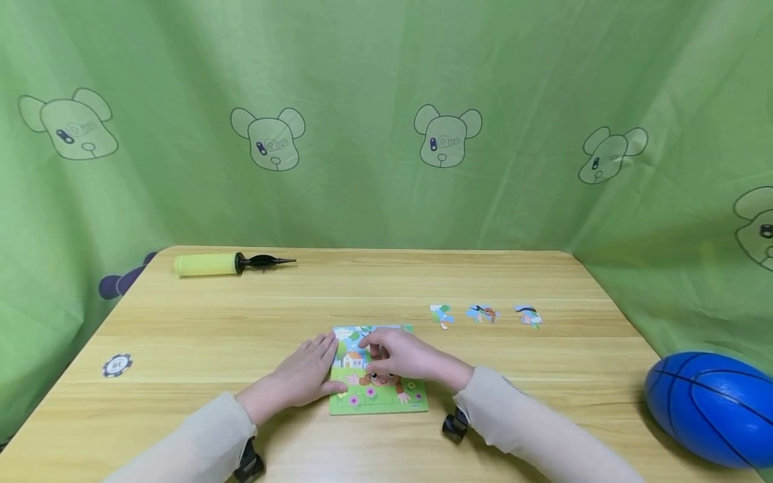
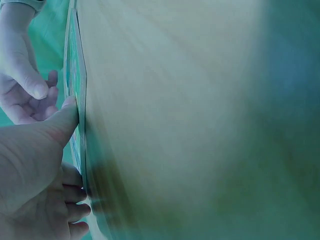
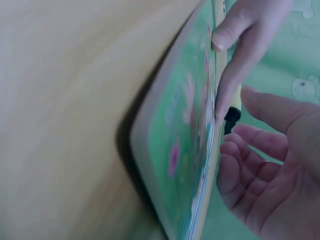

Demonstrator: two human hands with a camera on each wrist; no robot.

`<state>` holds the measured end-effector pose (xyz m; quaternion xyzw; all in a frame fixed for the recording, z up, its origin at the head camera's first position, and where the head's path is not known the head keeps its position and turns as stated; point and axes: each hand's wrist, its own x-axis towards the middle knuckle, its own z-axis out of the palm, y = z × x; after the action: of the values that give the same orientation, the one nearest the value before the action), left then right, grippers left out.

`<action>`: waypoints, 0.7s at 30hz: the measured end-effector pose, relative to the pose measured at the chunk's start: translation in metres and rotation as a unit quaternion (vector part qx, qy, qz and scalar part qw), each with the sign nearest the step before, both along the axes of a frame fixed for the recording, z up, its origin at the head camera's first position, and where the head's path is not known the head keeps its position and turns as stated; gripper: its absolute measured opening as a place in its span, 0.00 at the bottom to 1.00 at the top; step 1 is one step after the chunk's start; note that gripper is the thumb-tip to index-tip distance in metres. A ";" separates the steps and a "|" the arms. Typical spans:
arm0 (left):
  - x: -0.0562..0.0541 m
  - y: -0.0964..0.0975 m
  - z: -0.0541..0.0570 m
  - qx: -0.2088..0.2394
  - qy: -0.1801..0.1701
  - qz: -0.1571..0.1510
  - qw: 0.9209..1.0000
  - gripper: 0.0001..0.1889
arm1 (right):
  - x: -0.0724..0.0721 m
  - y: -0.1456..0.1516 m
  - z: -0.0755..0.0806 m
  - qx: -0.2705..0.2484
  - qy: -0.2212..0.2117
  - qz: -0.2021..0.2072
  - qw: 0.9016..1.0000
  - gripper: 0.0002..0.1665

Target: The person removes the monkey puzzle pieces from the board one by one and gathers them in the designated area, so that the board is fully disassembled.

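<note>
A cartoon jigsaw puzzle board (image 1: 380, 400), with a small house and flowers on a green ground, lies flat on the table. My left hand (image 1: 304, 372) rests at its left edge, fingers straight and thumb (image 2: 69, 112) lying on the board. Over the upper middle of the puzzle hovers my right hand (image 1: 403, 354), its fingers loosely bent. In the right wrist view, thumb and fingers of that right hand (image 3: 280, 170) stand apart with nothing visible between them. Part of the picture is hidden beneath the right hand.
Three loose puzzle pieces, a left one (image 1: 441, 315), a middle one (image 1: 482, 313) and a right one (image 1: 529, 316), lie behind the board. A yellow hand pump (image 1: 208, 264) lies far left, a poker chip (image 1: 117, 365) left, a blue ball (image 1: 712, 408) right.
</note>
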<state>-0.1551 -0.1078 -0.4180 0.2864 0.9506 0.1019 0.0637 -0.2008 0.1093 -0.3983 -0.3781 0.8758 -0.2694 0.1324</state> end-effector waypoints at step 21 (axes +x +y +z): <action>-0.001 -0.001 -0.002 -0.003 0.000 -0.002 1.000 0.44 | 0.008 -0.016 -0.002 0.111 0.055 0.002 0.992 0.27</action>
<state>-0.1563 -0.1084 -0.4195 0.2885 0.9502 0.0984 0.0646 -0.1932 0.0938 -0.4007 -0.3773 0.9053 -0.1494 0.1255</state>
